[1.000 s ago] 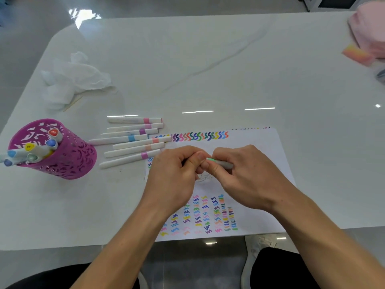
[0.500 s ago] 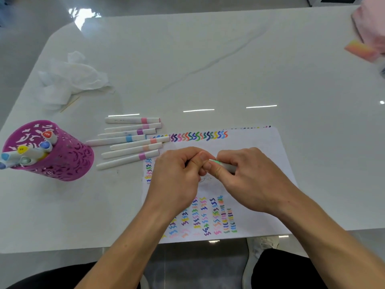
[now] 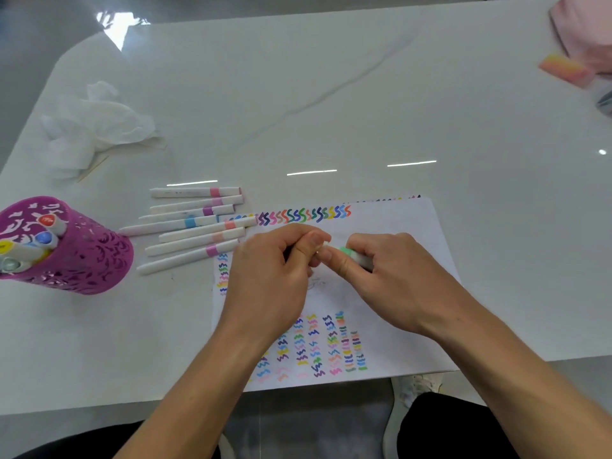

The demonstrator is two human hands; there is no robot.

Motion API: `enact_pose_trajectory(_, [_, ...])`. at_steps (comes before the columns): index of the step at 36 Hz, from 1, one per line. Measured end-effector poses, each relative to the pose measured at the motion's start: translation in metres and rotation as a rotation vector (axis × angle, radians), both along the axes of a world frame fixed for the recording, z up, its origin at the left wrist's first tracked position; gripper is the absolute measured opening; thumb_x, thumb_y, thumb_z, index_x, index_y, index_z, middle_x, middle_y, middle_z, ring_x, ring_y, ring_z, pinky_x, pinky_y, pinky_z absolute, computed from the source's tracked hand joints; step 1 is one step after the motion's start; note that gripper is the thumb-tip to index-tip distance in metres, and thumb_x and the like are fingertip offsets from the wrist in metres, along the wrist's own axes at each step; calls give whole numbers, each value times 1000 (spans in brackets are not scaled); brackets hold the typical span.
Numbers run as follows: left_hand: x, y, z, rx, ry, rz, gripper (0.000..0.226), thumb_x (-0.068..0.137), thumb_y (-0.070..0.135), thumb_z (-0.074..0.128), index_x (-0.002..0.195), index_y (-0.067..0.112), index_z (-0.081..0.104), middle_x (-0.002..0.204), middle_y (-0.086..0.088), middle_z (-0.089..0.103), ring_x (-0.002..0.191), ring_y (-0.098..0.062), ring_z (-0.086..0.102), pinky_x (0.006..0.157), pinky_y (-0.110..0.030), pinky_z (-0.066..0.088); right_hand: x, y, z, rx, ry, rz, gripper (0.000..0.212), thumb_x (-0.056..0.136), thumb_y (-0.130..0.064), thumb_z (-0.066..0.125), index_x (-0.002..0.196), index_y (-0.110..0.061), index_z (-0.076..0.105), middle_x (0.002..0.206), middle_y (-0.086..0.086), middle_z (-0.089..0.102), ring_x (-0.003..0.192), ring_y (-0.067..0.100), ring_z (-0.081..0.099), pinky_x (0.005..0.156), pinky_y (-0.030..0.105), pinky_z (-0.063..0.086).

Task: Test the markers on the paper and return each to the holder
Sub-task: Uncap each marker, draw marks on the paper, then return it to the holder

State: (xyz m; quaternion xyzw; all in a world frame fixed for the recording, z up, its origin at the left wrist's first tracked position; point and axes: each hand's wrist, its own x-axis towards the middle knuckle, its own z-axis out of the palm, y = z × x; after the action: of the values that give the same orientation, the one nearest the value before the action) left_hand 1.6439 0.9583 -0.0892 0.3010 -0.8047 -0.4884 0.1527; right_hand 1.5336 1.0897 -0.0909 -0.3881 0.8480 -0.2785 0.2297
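A white table point(image 3: 364, 94) with a faint grey vein fills most of the view. A paper point(image 3: 424, 286) lies at its near edge, its near corner overhanging. The paper carries a row of coloured zigzags along the far edge, a short column at the left and several columns near the bottom.

Both hands meet above the middle of the paper. The left hand point(image 3: 268, 276) has its fingers curled, with the thumb and forefinger pinching the white end of a marker point(image 3: 351, 255). The right hand point(image 3: 394, 283) is curled round the marker's barrel, just beside a green band. It is not clear whether the end piece is seated on the barrel or apart from it.

A purple cut-out holder point(image 3: 86, 260) stands at the left of the table, well apart from the paper. It holds capped markers point(image 3: 44, 238) with red, blue, yellow and pale ends leaning out to the left. A crumpled tissue point(image 3: 96, 127) lies beyond it. A pink object point(image 3: 586, 31) sits at the far right corner, with a small pink-orange block point(image 3: 563, 69) beside it.

Seven white loose markers point(image 3: 188, 223) with pink, purple, blue and peach bands lie side by side between the holder and the paper. The tips of the nearer ones reach the paper's far left corner.
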Motion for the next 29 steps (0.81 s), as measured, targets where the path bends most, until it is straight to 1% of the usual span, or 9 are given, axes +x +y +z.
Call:
enact_pose_trajectory(4, [-3, -2, -2, -16, 9, 66, 18, 99, 26, 59, 97, 33, 75, 73, 15, 70, 70, 0, 66, 65, -16, 52, -8, 8, -1, 12, -130, -78, 32, 103, -49, 39, 91, -27, 59, 63, -4, 58, 54, 9, 48, 53, 29, 36])
enact_pose_trajectory(6, [-4, -6, -3, -78, -2, 96, 15, 98, 27, 61, 101, 33, 74, 76, 17, 70, 73, 2, 65, 64, -11, 48, -14, 14, -1, -59, -202, -122, 12, 106, -32, 42, 110, -37, 52, 73, -4, 65, 56, 8, 53, 60, 32, 44])
enact_pose_trajectory(9, [-2, -7, -4, -188, -51, 125, 17, 95, 33, 65, 110, 37, 70, 79, 20, 66, 79, 5, 62, 65, -5, 45, -22, 18, 1, -213, -273, -185, 32, 107, -16, 47, 114, -46, 43, 93, -3, 69, 62, 14, 65, 62, 35, 53])
enact_pose_trajectory(11, [-2, -7, -4, -230, -83, 128, 18, 94, 33, 67, 111, 36, 70, 80, 22, 62, 80, 6, 59, 63, -3, 42, -26, 18, 3, -320, -328, -240, 30, 107, -10, 51, 110, -40, 53, 100, 2, 71, 64, 18, 70, 61, 27, 54])
enact_pose_trajectory(16, [-3, -5, -4, -295, -146, 88, 15, 93, 28, 69, 108, 32, 73, 82, 24, 59, 77, 5, 57, 69, -5, 37, -35, 15, 4, -460, -630, -351, 32, 106, -1, 45, 105, -15, 75, 97, 13, 78, 81, 30, 77, 73, 33, 63])
enact_pose_trajectory(19, [-2, -5, -5, -327, -152, 67, 14, 94, 27, 68, 107, 31, 72, 87, 21, 61, 80, 5, 57, 73, -11, 41, -37, 14, 0, -465, -581, -281, 31, 99, 9, 53, 112, -11, 73, 90, 17, 77, 80, 23, 76, 71, 29, 62])
enact_pose_trajectory(21, [-2, -5, -6, -336, -166, 57, 15, 94, 28, 68, 107, 31, 72, 89, 22, 59, 82, 6, 56, 75, -13, 43, -38, 12, -2, -457, -500, -246, 29, 95, 8, 64, 108, -15, 73, 83, 14, 74, 70, 20, 71, 66, 27, 59])
enact_pose_trajectory(24, [-1, -5, -8, -346, -189, 36, 15, 95, 28, 66, 108, 32, 71, 90, 25, 54, 82, 7, 54, 73, -4, 36, -39, 6, -7, -469, -428, -267, 13, 89, -14, 81, 95, -24, 74, 71, 2, 66, 59, 15, 60, 56, 26, 52])
enact_pose_trajectory(29, [-1, -7, -10, -385, -200, 15, 14, 95, 27, 67, 107, 30, 73, 96, 23, 56, 87, 2, 53, 73, -1, 34, -42, -1, -11, -519, -344, -360, 23, 100, -32, 64, 81, -22, 74, 61, -1, 62, 52, 12, 54, 48, 20, 41])
